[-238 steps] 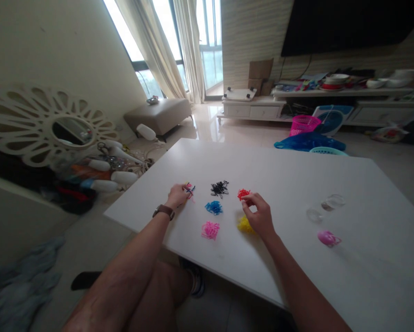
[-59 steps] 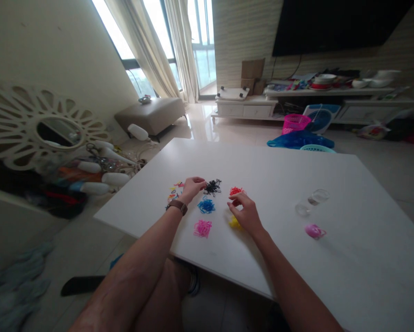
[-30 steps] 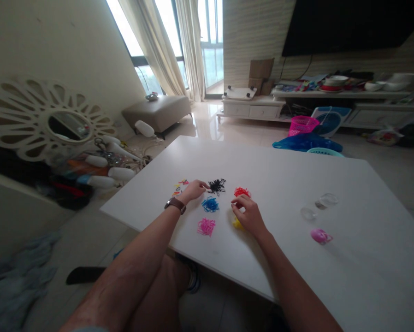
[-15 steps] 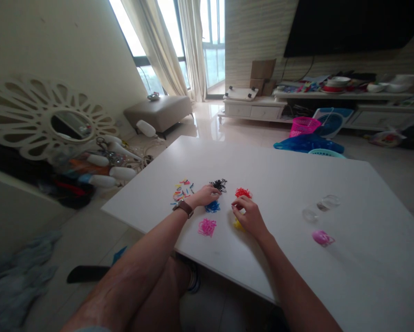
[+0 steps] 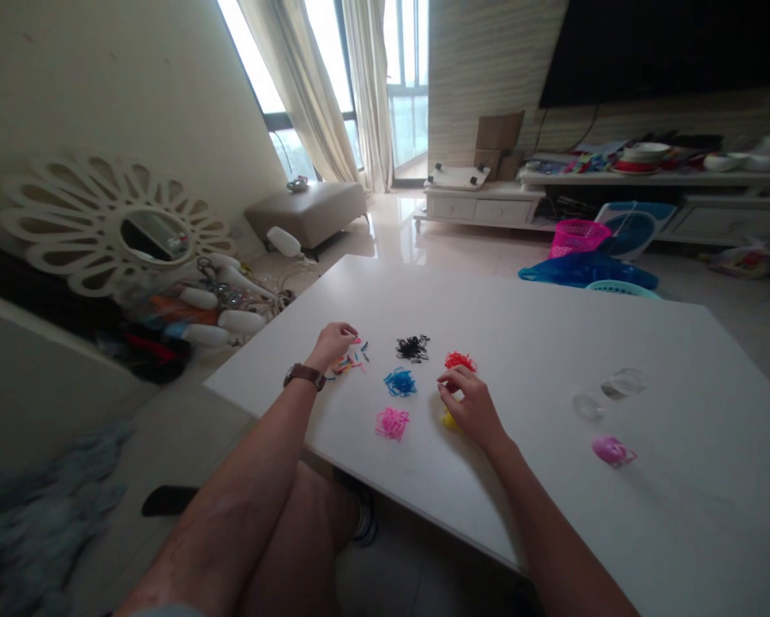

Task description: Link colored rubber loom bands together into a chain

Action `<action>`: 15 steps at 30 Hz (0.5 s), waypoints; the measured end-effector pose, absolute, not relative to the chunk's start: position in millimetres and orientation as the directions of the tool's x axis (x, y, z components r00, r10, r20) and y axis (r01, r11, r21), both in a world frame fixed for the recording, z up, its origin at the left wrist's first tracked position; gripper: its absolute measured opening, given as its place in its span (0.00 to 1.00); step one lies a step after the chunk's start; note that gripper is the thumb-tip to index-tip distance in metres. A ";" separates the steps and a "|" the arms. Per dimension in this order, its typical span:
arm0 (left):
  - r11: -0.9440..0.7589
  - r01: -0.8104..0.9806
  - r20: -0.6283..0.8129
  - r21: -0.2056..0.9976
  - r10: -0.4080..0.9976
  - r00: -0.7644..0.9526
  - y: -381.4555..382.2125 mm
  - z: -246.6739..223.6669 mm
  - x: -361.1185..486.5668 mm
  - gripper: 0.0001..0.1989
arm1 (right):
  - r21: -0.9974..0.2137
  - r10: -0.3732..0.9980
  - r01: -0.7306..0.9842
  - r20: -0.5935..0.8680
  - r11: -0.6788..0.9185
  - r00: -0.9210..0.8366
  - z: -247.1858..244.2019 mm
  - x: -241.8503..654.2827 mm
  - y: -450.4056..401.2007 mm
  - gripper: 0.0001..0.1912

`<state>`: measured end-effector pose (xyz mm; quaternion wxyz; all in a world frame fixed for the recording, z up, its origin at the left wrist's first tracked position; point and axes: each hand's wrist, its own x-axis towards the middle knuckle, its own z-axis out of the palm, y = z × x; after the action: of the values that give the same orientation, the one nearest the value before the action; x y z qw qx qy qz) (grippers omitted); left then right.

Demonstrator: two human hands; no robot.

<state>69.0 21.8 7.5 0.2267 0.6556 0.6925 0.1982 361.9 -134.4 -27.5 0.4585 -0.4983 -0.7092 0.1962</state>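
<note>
Small rubber bands lie on the white table [image 5: 526, 343] in piles sorted by colour: black [image 5: 412, 348], blue [image 5: 400, 382], pink [image 5: 393, 424], red [image 5: 460, 361] and yellow [image 5: 449, 420]. My left hand [image 5: 334, 345], a brown watch [image 5: 304, 375] on its wrist, is over the scattered mixed-colour bands [image 5: 346, 364] at the left. Its fingertips are pinched; whatever they hold is too small to make out. Between the red and yellow piles hovers my right hand [image 5: 472, 403], thumb and forefinger brought together, partly covering both piles. What is in that pinch cannot be seen.
At the table's right lie a clear plastic container [image 5: 622, 384] and a pink-purple item [image 5: 613, 451]. Beyond the table's far edge are a blue plastic bag [image 5: 584, 270] and a pink basket [image 5: 578, 237]. White lamp-like parts [image 5: 240, 321] stand on the left.
My left hand has moved left from the black and blue piles to the mixed bands, uncovering both piles. My right hand stays near the red and yellow piles. The view has shifted slightly.
</note>
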 end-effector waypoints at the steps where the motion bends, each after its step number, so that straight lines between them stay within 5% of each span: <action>1: 0.079 0.826 -0.070 0.559 0.996 -0.048 21.3 5.0 62.4 0.14 | -0.734 0.886 0.527 0.457 0.428 -0.083 -27.7 361.9 -134.3 0.05; 15: 0.042 0.850 -0.167 0.525 0.984 0.054 15.3 -28.2 61.3 0.14 | -0.740 0.897 0.532 0.432 0.412 -0.095 -27.7 362.5 -135.0 0.05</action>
<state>61.3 15.3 -28.2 0.2561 0.6794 0.6750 0.1314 362.5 -135.0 -27.7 0.4476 -0.5021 -0.7113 0.2041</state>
